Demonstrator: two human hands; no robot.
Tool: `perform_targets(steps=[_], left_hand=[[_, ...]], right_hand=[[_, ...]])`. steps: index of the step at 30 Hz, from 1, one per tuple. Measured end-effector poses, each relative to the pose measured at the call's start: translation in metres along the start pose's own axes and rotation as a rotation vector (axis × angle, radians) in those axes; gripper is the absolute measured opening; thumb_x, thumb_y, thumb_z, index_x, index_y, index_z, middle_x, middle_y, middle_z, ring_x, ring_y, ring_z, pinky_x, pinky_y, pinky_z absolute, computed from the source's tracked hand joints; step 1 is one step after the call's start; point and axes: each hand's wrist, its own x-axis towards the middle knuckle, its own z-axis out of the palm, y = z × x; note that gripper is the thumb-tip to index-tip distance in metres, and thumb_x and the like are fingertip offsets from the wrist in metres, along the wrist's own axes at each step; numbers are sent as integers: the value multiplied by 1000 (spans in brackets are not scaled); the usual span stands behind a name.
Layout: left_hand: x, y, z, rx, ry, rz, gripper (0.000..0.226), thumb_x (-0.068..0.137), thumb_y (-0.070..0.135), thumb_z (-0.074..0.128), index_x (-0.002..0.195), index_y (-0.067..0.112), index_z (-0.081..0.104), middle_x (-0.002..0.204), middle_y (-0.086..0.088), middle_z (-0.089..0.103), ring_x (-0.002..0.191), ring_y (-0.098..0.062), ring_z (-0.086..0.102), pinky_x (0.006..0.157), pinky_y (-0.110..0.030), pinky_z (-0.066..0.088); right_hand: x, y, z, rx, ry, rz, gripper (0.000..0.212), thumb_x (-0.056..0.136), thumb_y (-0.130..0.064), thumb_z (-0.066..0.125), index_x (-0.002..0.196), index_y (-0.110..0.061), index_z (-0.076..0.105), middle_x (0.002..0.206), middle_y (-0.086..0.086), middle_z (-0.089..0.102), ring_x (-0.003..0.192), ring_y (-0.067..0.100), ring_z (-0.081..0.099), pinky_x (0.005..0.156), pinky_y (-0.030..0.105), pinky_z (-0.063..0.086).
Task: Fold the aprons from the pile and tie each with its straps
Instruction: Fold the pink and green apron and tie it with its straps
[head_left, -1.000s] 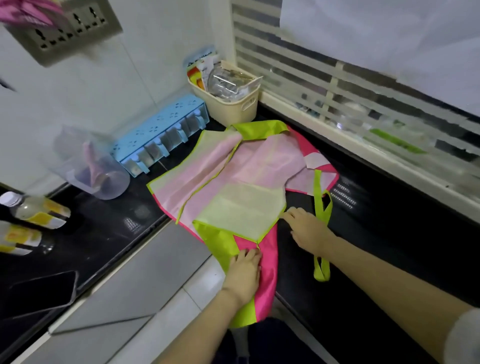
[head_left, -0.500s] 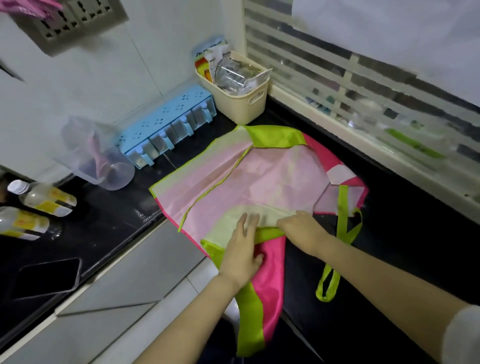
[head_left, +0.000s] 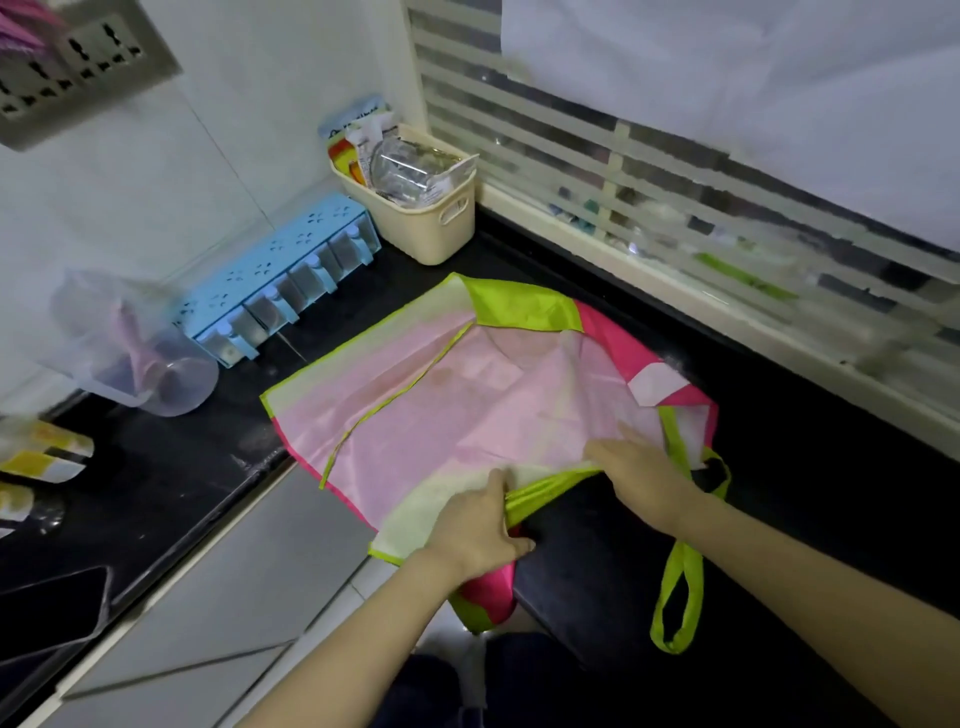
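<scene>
While my left hand (head_left: 475, 535) grips the bunched green hem of the apron (head_left: 441, 415), fingers curled over it and thumb below, my right hand (head_left: 636, 467) lies palm down on the same fold just beside it; can't tell if the right is pinching the fabric or only pressing on it. Both hands sit at the near edge of the black counter (head_left: 779, 493). A pink and green end of the apron hangs off that edge below my left hand. To the right, a green strap (head_left: 675, 597) loops over the counter edge, apart from both hands. The rest of the apron lies spread flat on the counter, pale pink side up, green trim running diagonally across it, with a green panel and bright pink at the far right corner. Near left: a dark phone (head_left: 47, 608) on the counter, then blurred bottles (head_left: 41, 457) with yellow labels. Further back a clear jug (head_left: 140, 353), a blue spice rack (head_left: 280, 280) against the wall, and a cream basket (head_left: 431, 228) stuffed with packets in the corner. Slatted window (head_left: 675, 182) behind on the right, socket plate (head_left: 78, 62) high on the left wall
</scene>
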Motion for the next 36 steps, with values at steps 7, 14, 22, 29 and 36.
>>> perform_targets(steps=[7,14,22,29,36], left_hand=[[-1,-33,13,122,-39,-163,85,79,38,65,148,29,15,143,-8,20,128,-31,28,99,-42,36],[-2,-24,41,37,-102,-34,48,81,44,52,120,17,50,118,-2,49,121,-26,43,93,-29,34],[-25,21,62,-925,-303,-46,46,102,40,28,143,20,35,146,13,32,133,0,29,115,-21,16],[-47,16,62,-1008,-61,-30,20,87,0,53,90,18,60,82,2,61,81,-12,55,75,-21,44],[-115,-57,-8,-110,-427,325,61,79,-4,68,134,6,43,123,-5,52,99,8,50,76,-2,36]], right_hand=[[-37,3,-11,-18,-185,199,15,95,-11,32,105,-20,40,94,5,49,95,25,58,69,31,35],[-86,1,9,58,-402,271,8,100,-19,34,107,-17,38,92,-1,58,95,25,59,67,32,30],[-87,-20,-4,403,-125,534,21,99,-39,40,97,-19,46,110,12,61,107,33,56,76,33,35],[-93,-68,-6,593,-119,517,60,77,-35,75,119,-6,43,108,4,54,100,15,51,73,21,33],[-106,-147,11,502,-17,378,33,87,-17,64,112,2,55,109,17,64,106,29,58,83,30,37]])
